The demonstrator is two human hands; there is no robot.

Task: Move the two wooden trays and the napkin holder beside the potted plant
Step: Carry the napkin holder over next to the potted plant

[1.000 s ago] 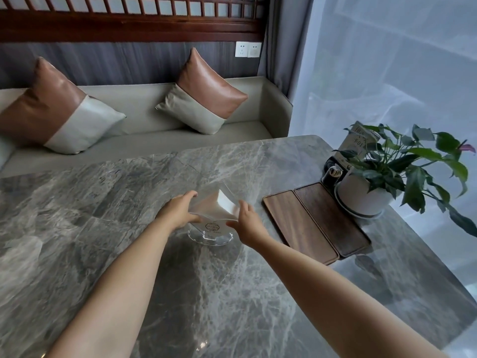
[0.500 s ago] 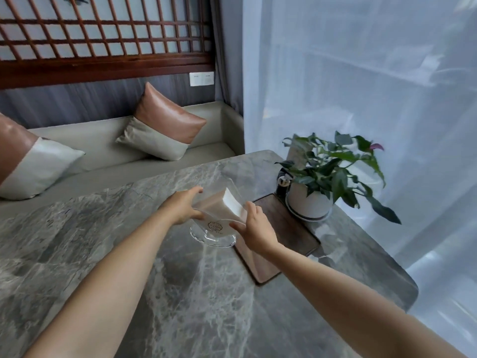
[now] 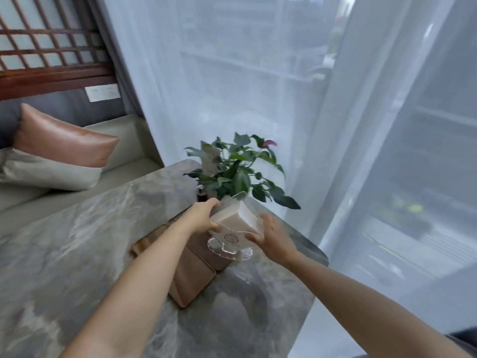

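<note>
A person's left hand [image 3: 204,219] and right hand [image 3: 275,237] grip a clear napkin holder [image 3: 233,228] from either side, carrying its stack of napkins above the near corner of a grey marble table [image 3: 77,228]. It hangs over two wooden trays [image 3: 192,277] that lie side by side, just in front of the potted plant [image 3: 235,171]. The trays look placed, so this appears to be the last step: next, a gentle lowering onto bare table beside the plant, keeping the holder upright.

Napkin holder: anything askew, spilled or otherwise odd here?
Nothing spilled or damaged. The napkin holder is tilted, carried between left hand and right hand over the wooden trays, by the potted plant.
</note>
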